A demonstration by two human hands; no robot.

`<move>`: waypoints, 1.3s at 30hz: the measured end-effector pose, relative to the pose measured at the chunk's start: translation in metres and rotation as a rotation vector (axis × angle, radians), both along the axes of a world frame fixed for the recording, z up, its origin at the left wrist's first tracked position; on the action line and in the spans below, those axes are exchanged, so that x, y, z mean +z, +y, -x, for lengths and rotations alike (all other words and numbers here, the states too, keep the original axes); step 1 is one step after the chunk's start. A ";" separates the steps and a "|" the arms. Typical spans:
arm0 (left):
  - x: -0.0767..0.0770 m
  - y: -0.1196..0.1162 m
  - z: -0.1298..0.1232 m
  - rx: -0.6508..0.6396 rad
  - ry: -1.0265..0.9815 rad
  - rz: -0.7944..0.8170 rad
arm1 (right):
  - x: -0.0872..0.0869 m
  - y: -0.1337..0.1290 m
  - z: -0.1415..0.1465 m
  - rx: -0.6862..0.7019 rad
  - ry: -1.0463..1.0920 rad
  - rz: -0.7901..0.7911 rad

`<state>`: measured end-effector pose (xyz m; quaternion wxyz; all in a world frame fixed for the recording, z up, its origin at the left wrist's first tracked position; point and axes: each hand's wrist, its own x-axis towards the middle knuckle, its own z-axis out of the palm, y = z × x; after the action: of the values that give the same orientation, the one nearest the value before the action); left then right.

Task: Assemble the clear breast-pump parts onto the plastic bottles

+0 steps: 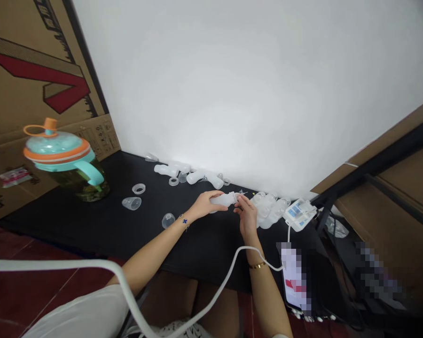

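Over the black table, my left hand (203, 204) is wrapped round the body of a small translucent white bottle (223, 201). The bottle lies tilted, its neck pointing right. At the neck, the fingers of my right hand (247, 215) are pinched on a transparent pointed top (240, 195); whether it is fixed to the neck I cannot tell. Just right of that hand lie several bottles with transparent domed caps (275, 210). A loose transparent cap (168, 220) rests beside my left wrist. Farther left are a ring (138, 188) and another transparent cap (131, 203).
Several white bottles (196, 176) and rings lie along the white wall (232, 94). A large teal and orange drinking jug (65, 159) stands at left. At right are a white device (299, 215) and a phone (294, 279). A white cable (229, 277) crosses before me.
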<state>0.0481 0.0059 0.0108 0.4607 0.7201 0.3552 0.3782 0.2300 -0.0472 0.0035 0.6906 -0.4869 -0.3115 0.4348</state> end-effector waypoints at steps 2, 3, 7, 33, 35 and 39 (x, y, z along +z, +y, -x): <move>0.000 -0.001 0.000 0.009 0.010 -0.020 | -0.001 0.000 0.000 -0.009 0.001 -0.001; 0.000 -0.001 -0.001 0.018 0.015 -0.031 | -0.001 0.000 -0.001 -0.013 0.007 -0.001; -0.002 -0.001 -0.001 0.067 0.048 -0.100 | -0.001 0.001 -0.001 -0.017 0.018 0.008; -0.013 0.000 -0.002 0.127 0.085 -0.280 | -0.003 0.003 0.002 -0.039 0.038 0.002; -0.013 0.000 -0.002 0.120 0.085 -0.280 | -0.003 0.003 0.001 -0.033 0.022 0.004; -0.012 -0.001 -0.002 0.117 0.096 -0.314 | -0.005 0.003 0.001 -0.025 -0.004 0.011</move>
<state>0.0503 0.0054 -0.0010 0.3023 0.7785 0.3548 0.4203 0.2286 -0.0442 -0.0018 0.6928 -0.4951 -0.3045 0.4269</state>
